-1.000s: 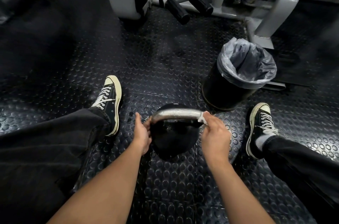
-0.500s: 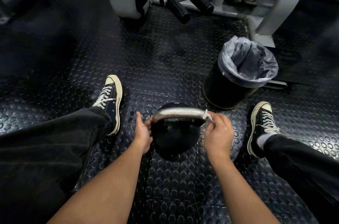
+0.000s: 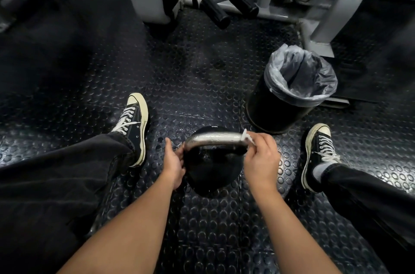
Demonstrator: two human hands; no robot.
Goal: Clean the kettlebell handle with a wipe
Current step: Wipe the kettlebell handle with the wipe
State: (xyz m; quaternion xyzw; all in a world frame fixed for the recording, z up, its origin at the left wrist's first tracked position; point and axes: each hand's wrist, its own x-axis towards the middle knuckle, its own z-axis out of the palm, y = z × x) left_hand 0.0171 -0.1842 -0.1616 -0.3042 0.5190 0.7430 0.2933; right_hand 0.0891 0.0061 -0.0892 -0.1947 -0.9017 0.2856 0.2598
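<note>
Now the right hand (image 3: 260, 157) sits a little higher at the right end of the handle (image 3: 215, 139) than it did a second ago, and more of the white wipe (image 3: 247, 138) pokes out above its fingers than before. Its fingers are curled, pinching the wipe against the handle's right bend. The left hand (image 3: 174, 161) has hardly moved: it grips the left end of the handle, thumb up along the near side, fingers wrapped behind and out of sight.

Most of the wipe is hidden inside the right hand, so its full shape cannot be made out. The kettlebell (image 3: 211, 172) is so dark that its outline blends into the floor (image 3: 202, 71), and small print on its far edge is too tiny to read. It stands on the studded rubber floor between the person's two spread legs, handle uppermost. The gym machine (image 3: 314, 0) is cut off by the top edge.

One kettlebell, one wipe, two hands. One black bin (image 3: 289, 94) with a clear liner stands beyond the right hand, near the right shoe (image 3: 318, 152). Two black sneakers show, the left shoe (image 3: 134, 123) just left of the kettlebell. Two black foam rollers (image 3: 229, 10) stick out from the machine's frame.
</note>
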